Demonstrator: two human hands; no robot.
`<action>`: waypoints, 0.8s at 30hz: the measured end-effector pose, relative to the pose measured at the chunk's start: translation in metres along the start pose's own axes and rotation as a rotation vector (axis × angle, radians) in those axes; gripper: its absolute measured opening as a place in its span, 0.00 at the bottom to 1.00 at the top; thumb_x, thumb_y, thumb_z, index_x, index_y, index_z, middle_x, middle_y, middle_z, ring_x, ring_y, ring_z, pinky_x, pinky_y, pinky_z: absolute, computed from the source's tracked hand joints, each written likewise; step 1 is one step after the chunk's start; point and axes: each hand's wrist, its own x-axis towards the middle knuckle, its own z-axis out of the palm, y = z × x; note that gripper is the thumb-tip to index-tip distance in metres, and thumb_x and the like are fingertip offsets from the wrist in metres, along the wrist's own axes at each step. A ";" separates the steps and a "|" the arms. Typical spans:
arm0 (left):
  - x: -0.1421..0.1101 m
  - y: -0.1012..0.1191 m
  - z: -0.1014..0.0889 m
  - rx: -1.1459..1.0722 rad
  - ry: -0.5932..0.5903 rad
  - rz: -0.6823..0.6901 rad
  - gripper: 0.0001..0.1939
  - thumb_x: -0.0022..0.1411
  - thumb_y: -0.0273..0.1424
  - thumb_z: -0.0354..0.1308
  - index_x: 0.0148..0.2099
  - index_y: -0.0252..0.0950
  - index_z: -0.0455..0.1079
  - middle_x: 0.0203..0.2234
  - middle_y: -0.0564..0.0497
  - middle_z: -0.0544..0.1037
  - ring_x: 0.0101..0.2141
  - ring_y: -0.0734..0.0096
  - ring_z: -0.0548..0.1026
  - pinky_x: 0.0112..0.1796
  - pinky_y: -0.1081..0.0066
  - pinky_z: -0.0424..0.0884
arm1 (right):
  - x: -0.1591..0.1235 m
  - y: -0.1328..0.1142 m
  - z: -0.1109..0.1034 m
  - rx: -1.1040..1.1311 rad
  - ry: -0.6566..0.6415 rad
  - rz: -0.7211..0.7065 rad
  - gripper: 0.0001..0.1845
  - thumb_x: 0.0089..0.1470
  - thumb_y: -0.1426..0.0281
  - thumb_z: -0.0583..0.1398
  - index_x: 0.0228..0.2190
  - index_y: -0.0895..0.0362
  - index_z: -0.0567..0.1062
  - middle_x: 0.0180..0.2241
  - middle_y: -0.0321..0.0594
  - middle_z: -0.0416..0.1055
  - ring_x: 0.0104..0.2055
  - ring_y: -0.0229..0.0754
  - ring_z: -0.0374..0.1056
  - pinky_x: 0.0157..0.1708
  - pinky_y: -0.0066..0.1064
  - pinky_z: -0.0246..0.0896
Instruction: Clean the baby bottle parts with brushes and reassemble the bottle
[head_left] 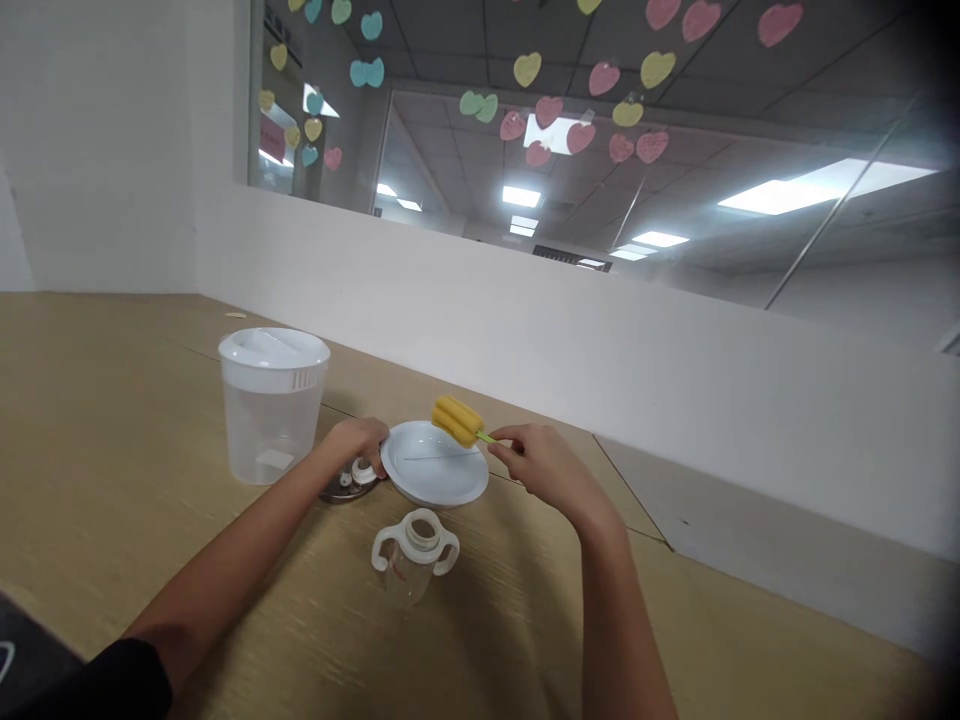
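Small and pinched, the grip of the right hand (544, 465) has a yellow ice pop (457, 420) by its green stick (487, 438) at the far right edge of the white plate (435, 482), whose left rim the left hand (358, 440) holds and should keep still.

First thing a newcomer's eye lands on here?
Likely the yellow sponge brush, its green handle pinched in the right hand, over or just behind the white plate. Next, the two-handled baby bottle, open-topped, nearer the camera than the plate. Then the heart-shaped notes across the window above.
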 end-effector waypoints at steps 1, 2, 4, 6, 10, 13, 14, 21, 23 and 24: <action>-0.003 0.000 -0.004 0.007 -0.006 -0.006 0.26 0.34 0.34 0.70 0.41 0.34 0.73 0.38 0.42 0.78 0.36 0.56 0.76 0.33 0.70 0.70 | 0.000 0.000 0.000 0.000 -0.001 0.003 0.18 0.56 0.67 0.50 0.40 0.59 0.76 0.21 0.38 0.70 0.21 0.37 0.63 0.27 0.27 0.54; -0.007 0.000 -0.009 0.021 -0.007 -0.020 0.26 0.34 0.32 0.70 0.41 0.33 0.73 0.38 0.41 0.78 0.37 0.55 0.76 0.34 0.69 0.70 | 0.000 0.000 0.000 0.000 -0.001 0.006 0.18 0.56 0.67 0.50 0.40 0.59 0.76 0.21 0.38 0.70 0.21 0.37 0.63 0.27 0.27 0.54; -0.021 0.005 -0.020 0.055 0.036 -0.053 0.24 0.38 0.29 0.68 0.42 0.30 0.73 0.40 0.36 0.76 0.40 0.50 0.75 0.36 0.66 0.69 | -0.001 0.000 -0.001 0.004 0.002 0.007 0.18 0.56 0.67 0.51 0.40 0.59 0.76 0.21 0.38 0.70 0.20 0.37 0.63 0.27 0.28 0.54; -0.040 0.014 -0.031 0.074 0.122 -0.058 0.21 0.47 0.31 0.62 0.45 0.28 0.71 0.44 0.33 0.73 0.44 0.49 0.72 0.39 0.64 0.68 | -0.001 0.001 -0.001 0.009 0.009 0.006 0.18 0.57 0.67 0.51 0.40 0.58 0.77 0.21 0.38 0.70 0.20 0.37 0.63 0.27 0.28 0.54; -0.084 0.050 -0.037 -0.059 0.198 0.255 0.25 0.59 0.44 0.48 0.55 0.38 0.62 0.47 0.46 0.72 0.45 0.65 0.72 0.41 0.72 0.66 | -0.001 0.004 -0.002 0.012 0.020 0.005 0.17 0.56 0.67 0.51 0.39 0.58 0.77 0.20 0.37 0.70 0.19 0.36 0.62 0.27 0.27 0.54; -0.101 0.079 -0.024 0.013 0.134 0.441 0.35 0.46 0.48 0.60 0.55 0.40 0.63 0.48 0.46 0.71 0.45 0.60 0.71 0.40 0.70 0.67 | -0.001 0.005 -0.004 0.011 0.023 0.019 0.17 0.56 0.67 0.51 0.40 0.58 0.77 0.19 0.37 0.69 0.19 0.36 0.62 0.26 0.27 0.54; -0.103 0.087 -0.018 0.079 0.099 0.456 0.34 0.42 0.47 0.62 0.51 0.39 0.66 0.45 0.46 0.73 0.43 0.58 0.72 0.38 0.69 0.67 | -0.001 0.005 -0.004 0.010 0.024 0.024 0.17 0.56 0.67 0.51 0.40 0.58 0.77 0.19 0.37 0.69 0.18 0.36 0.62 0.26 0.27 0.54; -0.091 0.106 0.003 0.233 -0.037 0.465 0.26 0.30 0.34 0.69 0.38 0.37 0.73 0.32 0.47 0.77 0.33 0.59 0.74 0.32 0.69 0.68 | -0.003 0.004 -0.006 0.008 0.025 0.018 0.17 0.56 0.66 0.51 0.39 0.58 0.77 0.19 0.37 0.69 0.19 0.37 0.62 0.26 0.28 0.55; -0.092 0.102 -0.003 0.187 -0.082 0.450 0.25 0.31 0.35 0.68 0.37 0.37 0.73 0.31 0.49 0.76 0.32 0.61 0.74 0.31 0.71 0.67 | -0.002 0.004 -0.006 0.013 0.024 0.014 0.17 0.56 0.66 0.51 0.39 0.58 0.77 0.19 0.37 0.69 0.19 0.37 0.62 0.26 0.28 0.54; -0.094 0.098 -0.008 0.157 -0.092 0.459 0.26 0.31 0.36 0.68 0.38 0.38 0.73 0.32 0.50 0.76 0.33 0.62 0.74 0.31 0.71 0.67 | -0.002 0.004 -0.006 0.017 0.026 0.014 0.17 0.56 0.66 0.51 0.39 0.58 0.77 0.19 0.37 0.69 0.19 0.37 0.62 0.26 0.28 0.54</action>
